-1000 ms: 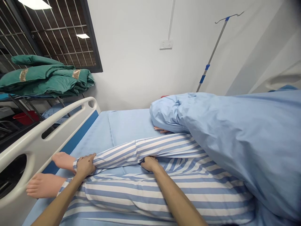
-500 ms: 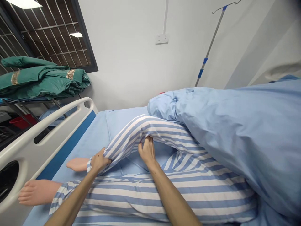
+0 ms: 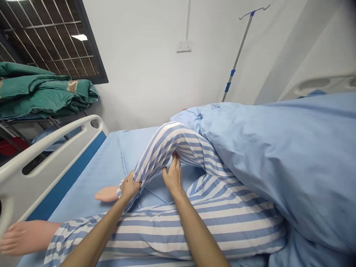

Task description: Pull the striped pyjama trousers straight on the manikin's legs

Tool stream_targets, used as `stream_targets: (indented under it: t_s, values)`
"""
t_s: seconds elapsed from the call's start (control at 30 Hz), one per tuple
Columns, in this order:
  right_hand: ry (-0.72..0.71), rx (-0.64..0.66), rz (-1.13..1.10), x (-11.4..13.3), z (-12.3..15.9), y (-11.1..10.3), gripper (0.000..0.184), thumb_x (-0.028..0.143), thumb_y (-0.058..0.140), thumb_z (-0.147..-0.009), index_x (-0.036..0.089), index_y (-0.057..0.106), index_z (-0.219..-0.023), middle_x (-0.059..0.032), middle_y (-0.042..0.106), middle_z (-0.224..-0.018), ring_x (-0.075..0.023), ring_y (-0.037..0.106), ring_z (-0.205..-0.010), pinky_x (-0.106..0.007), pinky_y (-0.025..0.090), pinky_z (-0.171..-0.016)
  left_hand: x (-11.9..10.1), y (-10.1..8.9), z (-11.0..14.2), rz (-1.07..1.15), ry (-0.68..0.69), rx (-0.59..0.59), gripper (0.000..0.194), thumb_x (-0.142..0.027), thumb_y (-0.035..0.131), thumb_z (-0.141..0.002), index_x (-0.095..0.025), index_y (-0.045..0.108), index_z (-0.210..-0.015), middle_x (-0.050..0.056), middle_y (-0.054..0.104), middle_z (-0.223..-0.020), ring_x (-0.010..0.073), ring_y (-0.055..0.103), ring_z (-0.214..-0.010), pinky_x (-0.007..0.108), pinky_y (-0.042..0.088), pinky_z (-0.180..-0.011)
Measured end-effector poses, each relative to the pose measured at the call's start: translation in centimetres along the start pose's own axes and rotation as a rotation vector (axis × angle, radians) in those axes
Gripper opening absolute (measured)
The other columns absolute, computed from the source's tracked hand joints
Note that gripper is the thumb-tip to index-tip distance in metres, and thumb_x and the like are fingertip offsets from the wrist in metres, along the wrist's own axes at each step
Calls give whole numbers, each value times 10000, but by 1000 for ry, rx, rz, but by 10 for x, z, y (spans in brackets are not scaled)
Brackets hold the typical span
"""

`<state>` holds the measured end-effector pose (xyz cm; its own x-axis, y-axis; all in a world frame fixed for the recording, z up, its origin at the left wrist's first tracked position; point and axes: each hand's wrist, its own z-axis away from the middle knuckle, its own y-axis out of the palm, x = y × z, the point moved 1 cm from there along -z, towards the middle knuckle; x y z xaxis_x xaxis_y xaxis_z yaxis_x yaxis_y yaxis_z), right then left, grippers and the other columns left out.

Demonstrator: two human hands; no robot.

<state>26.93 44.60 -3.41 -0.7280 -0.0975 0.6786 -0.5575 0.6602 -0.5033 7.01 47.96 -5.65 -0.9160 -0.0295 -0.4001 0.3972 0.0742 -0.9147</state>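
Observation:
Two legs in blue-and-white striped trousers (image 3: 194,226) lie on a bed, with bare, doll-like feet showing at the cuffs. The far leg (image 3: 178,135) is bent, its knee raised off the sheet. Around that leg's lower shin, just above the far foot (image 3: 107,194), my left hand (image 3: 130,186) is closed. My right hand (image 3: 174,174) reaches under the bent knee, fingers touching the trouser cloth from below; its thumb stands apart and the fingertips are partly hidden. The near leg lies straight beneath my forearms, ending in the near foot (image 3: 30,237).
A blue quilt (image 3: 264,148) covers the upper body at right. The white bed end board (image 3: 63,139) stands at left, with folded green cloth (image 3: 47,92) beyond it. An IV pole (image 3: 236,59) rises by the wall, near a socket (image 3: 184,46).
The far knee has risen and bent more sharply. Its foot has slid along the sheet toward the hips, with my left hand moving along. My right hand stays under the knee.

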Motion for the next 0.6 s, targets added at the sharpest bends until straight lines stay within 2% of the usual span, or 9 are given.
stream_targets:
  t_s: [0.13, 0.27, 0.43, 0.6]
  values:
    - [-9, -7, 30, -10, 3, 4, 683, 157, 433, -728, 93, 212, -1372, -192, 301, -1376, -287, 285, -1289, -448, 329, -1021, 4, -4, -3, 39, 46, 45, 373, -415, 583, -655, -277, 533, -999, 21, 658, -858, 213, 601, -801, 255, 375, -617]
    - [-3, 0, 81, -16, 3, 7, 686, 168, 437, -725, 91, 214, -1369, -193, 325, -1358, -293, 318, -1265, -441, 332, -1009, 20, -18, -9, -4, 52, 62, 533, -313, 610, -607, -275, 496, -1126, 29, 655, -958, 223, 599, -881, 251, 395, -651]
    - [28, 120, 163, -8, 4, 5, 624, 193, 436, -733, 46, 283, -1319, -211, 414, -1279, -282, 414, -1177, -387, 367, -964, 66, -58, -22, -225, 68, 124, 609, -293, 590, -590, -275, 478, -1188, 37, 661, -957, 246, 606, -881, 268, 407, -649]
    - [96, 376, 278, 3, 13, 8, 502, 239, 446, -756, -13, 426, -1189, -246, 507, -1153, -293, 491, -1080, -350, 367, -930, 112, -103, -35, -482, 114, 100, 654, -304, 539, -613, -252, 437, -1256, 94, 629, -1101, 303, 580, -978, 337, 412, -736]
